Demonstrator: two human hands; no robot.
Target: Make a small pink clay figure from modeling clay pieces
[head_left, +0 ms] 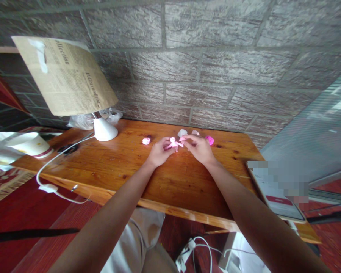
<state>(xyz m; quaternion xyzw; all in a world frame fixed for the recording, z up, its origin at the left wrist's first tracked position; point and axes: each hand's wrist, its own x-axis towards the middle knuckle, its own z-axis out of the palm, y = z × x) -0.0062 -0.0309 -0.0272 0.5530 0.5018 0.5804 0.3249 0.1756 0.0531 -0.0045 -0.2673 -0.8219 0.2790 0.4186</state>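
Observation:
Over the middle of the wooden table, my left hand (160, 151) is closed on a small pink figure (174, 142) with a round head and thin limbs, which looks like modelling clay. My right hand (200, 148) pinches a little pink piece (183, 139) at the figure's right side; whether the two are joined I cannot tell. Just behind my right hand lie a white lump (182, 132), a pale pink lump (195, 132) and a bright magenta lump (210, 140). A light pink lump (146, 140) sits apart, left of my left hand.
A white-based lamp (105, 130) with a paper shade stands at the back left, its cord (55, 152) hanging over the front edge. A paper cup (31, 145) is at the far left. On the right lies a tablet (272, 193). A brick wall (182, 64) rises behind the table (184, 189).

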